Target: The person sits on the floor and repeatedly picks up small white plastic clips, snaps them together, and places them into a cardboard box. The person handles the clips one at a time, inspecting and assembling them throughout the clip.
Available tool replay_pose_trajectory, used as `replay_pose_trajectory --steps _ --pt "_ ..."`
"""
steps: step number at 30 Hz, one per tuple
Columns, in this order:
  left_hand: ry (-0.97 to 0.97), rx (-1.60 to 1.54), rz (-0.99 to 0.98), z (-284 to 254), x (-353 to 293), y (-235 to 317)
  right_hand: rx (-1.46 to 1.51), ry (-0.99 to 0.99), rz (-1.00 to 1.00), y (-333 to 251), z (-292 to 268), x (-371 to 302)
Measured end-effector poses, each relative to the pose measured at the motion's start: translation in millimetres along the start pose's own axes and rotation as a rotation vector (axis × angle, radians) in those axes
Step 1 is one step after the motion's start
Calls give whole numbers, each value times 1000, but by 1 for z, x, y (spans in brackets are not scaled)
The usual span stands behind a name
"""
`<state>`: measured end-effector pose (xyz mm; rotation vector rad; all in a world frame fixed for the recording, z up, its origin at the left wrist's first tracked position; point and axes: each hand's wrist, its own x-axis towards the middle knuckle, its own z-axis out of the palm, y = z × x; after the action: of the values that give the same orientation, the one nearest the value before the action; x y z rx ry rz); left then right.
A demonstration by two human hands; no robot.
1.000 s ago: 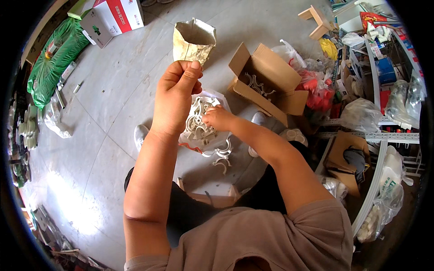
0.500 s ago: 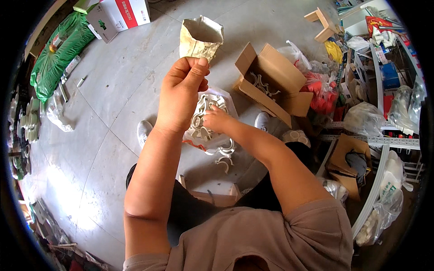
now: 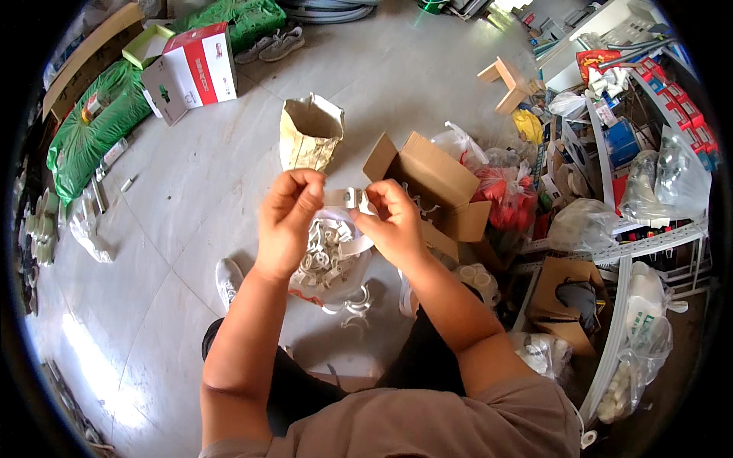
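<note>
My right hand (image 3: pixel 395 221) pinches a white plastic pipe clamp (image 3: pixel 354 200) in front of me. The clamp's pale band reaches across toward my left hand. My left hand (image 3: pixel 287 221) is closed, thumb against fingers, just left of the clamp; what it pinches is too small to make out. Under both hands stands a clear plastic bag (image 3: pixel 365 267) full of white pipe clamps (image 3: pixel 324 256). A few loose clamps (image 3: pixel 355 301) lie on the floor by its near side. Beyond my hands an open, worn paper bag (image 3: pixel 309 141) stands upright.
An open cardboard box (image 3: pixel 439 172) with some clamps inside stands to the right. Bags of red items (image 3: pixel 505 200) and a cluttered metal shelf (image 3: pixel 657 243) line the right side. Far left are a green sack (image 3: pixel 95 133) and a red-and-white box (image 3: pixel 200 72).
My right hand has come up out of the bag with a pipe clamp. My left hand has come down and nearer, so both hands now meet above the bag. The view has shifted.
</note>
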<state>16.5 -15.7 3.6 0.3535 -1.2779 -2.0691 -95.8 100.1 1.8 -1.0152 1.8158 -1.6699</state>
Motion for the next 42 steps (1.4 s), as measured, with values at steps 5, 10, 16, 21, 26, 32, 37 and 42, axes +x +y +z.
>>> replay_pose_trajectory --steps 5,10,16,21,26,32,37,42 --pt "-154 -32 -65 17 -3 -7 87 7 -92 0 -3 -2" --pt "5 25 -96 18 -4 -12 232 -171 -93 0 -9 -5" --pt "47 -49 -130 23 0 -22 224 -93 -91 -3 -19 -2" --pt "31 -69 -156 33 3 -25 66 22 -269 11 -27 7" --pt "-46 -43 -149 35 4 -26 225 -79 -105 -3 -28 3" --pt "-97 165 -59 37 4 -25 219 -233 8 0 -37 -2" --pt "-63 -16 -125 42 4 -28 332 -103 21 -1 -38 3" --pt "-287 242 -67 33 5 -31 396 3 91 7 -41 5"
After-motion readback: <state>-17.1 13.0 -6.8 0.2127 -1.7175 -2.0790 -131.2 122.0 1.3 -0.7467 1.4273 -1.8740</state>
